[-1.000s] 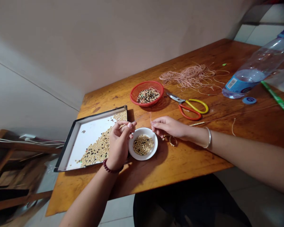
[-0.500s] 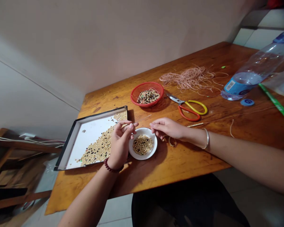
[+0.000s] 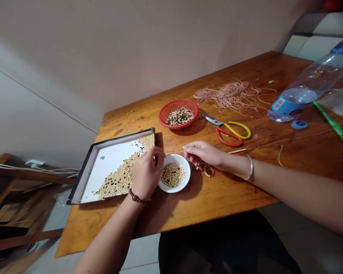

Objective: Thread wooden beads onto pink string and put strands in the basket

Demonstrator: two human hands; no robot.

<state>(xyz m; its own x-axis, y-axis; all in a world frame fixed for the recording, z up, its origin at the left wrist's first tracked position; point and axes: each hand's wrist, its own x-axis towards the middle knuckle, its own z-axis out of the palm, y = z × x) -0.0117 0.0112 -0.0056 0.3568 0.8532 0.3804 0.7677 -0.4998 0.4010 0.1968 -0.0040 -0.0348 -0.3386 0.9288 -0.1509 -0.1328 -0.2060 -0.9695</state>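
Note:
My left hand [image 3: 146, 173] hovers over the right edge of a black-rimmed white tray [image 3: 108, 163], its fingers curled down and hiding whatever they touch. Round pale beads with some dark ones [image 3: 121, 177] lie in a band across the tray. Beside that hand, a small white dish [image 3: 181, 160] holds pale beads [image 3: 173, 174]. My right hand [image 3: 202, 153] pinches a thin thread [image 3: 174, 152] just right of the dish. A short beaded strand [image 3: 204, 169] lies on the table under that hand.
A red plastic basket [image 3: 178, 115] holds mixed beads. Behind my hands lie orange-handled scissors [image 3: 228, 131] and a tangle of pink cord [image 3: 225, 95]. At the right stand a plastic bottle [image 3: 298, 99], a blue cap [image 3: 299, 124] and a green ruler [image 3: 335, 129].
My left hand has turned and dropped, its raised fingers now curled down near the dish. My right hand has stayed almost still, and the view has shifted slightly.

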